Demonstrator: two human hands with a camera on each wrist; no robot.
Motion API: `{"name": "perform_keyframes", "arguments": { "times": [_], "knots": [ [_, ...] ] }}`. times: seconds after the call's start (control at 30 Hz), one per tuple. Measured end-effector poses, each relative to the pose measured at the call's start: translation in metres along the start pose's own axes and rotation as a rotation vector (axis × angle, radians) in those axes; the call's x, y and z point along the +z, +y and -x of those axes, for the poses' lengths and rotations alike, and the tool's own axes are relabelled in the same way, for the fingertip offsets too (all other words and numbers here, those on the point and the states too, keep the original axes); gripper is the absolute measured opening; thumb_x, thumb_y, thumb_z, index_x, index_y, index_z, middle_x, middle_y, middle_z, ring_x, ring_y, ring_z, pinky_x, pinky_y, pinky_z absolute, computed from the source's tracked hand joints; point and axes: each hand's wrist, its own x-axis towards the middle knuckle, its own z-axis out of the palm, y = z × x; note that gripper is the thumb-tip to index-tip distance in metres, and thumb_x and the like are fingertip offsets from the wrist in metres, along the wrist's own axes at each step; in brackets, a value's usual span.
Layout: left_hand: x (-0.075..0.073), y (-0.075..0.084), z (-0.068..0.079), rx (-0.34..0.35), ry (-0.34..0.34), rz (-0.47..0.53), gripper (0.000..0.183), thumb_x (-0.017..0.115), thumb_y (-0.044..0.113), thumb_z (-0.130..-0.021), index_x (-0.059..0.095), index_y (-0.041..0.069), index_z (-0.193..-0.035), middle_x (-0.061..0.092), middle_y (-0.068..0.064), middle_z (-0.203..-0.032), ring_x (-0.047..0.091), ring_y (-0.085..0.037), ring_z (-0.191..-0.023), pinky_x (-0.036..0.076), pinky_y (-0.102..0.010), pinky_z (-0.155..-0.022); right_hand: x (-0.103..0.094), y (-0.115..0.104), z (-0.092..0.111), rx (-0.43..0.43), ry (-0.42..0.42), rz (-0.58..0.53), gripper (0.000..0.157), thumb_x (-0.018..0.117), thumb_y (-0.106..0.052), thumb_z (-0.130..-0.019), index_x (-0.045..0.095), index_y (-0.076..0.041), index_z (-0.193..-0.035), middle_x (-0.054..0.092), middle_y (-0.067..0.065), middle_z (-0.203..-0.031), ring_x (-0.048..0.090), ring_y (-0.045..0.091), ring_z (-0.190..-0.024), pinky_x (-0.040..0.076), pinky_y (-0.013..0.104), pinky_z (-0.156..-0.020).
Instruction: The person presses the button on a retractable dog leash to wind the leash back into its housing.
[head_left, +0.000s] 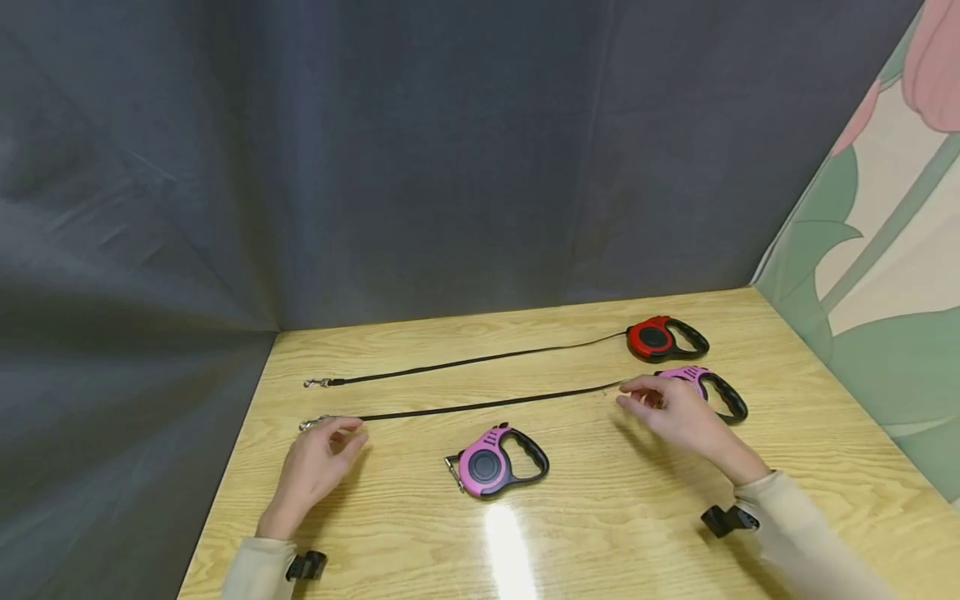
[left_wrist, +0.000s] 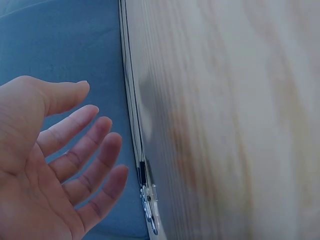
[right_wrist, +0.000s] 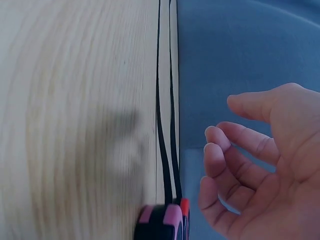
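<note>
Over the clip end of the nearer stretched leash strap (head_left: 480,406), my left hand (head_left: 318,462) hovers with loosely bent fingers and holds nothing. Its metal clip (left_wrist: 150,207) shows beyond the fingers in the left wrist view. My right hand (head_left: 678,417) is raised near the pink retractable leash (head_left: 727,400) at the strap's other end and partly hides its casing; the fingers are bent and hold nothing. Farther back lies a red retractable leash (head_left: 651,339), its black strap (head_left: 480,360) drawn out leftward. Between the hands, a second pink retractable leash (head_left: 483,467) lies wound in, its clip beside the casing.
All the leashes lie on a light wooden table (head_left: 390,533). A dark grey cloth (head_left: 450,167) hangs along the back and left edges. At the right stands a panel with a flower pattern (head_left: 885,275).
</note>
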Motion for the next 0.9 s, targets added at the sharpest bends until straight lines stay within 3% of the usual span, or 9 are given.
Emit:
{"name": "perform_keyframes", "arguments": {
  "times": [0.37,0.67,0.9],
  "knots": [
    [-0.008,-0.01,-0.006,-0.006,0.009,-0.058,0.032,0.073,0.029,-0.103,0.075,0.011,-0.13,0.076,-0.011,-0.122,0.073,-0.03,-0.102,0.057,-0.053,-0.084,-0.015,0.011,-0.003,-0.03,0.031,0.099,0.01,0.08,-0.018,-0.095,0.082,-0.009,-0.101,0.068,-0.008,-0.08,0.055,-0.002,-0.071,0.047,0.023,-0.065],
    [-0.01,-0.017,-0.011,-0.021,0.021,-0.026,0.039,0.071,0.028,-0.104,0.071,0.007,-0.137,0.072,-0.015,-0.13,0.069,-0.033,-0.111,0.054,-0.059,-0.094,-0.029,0.02,-0.003,0.092,-0.018,0.076,0.016,0.076,-0.023,-0.099,0.08,-0.008,-0.106,0.074,-0.003,-0.086,0.06,0.001,-0.073,0.049,0.024,-0.067],
    [-0.012,-0.023,-0.017,-0.042,0.013,-0.021,0.042,0.07,0.029,-0.105,0.068,0.005,-0.14,0.069,-0.02,-0.135,0.068,-0.039,-0.116,0.052,-0.062,-0.098,-0.043,0.03,-0.005,0.12,-0.018,0.107,0.023,0.075,-0.024,-0.1,0.08,-0.004,-0.112,0.077,0.003,-0.09,0.064,0.008,-0.078,0.049,0.026,-0.067]
  ]
}}
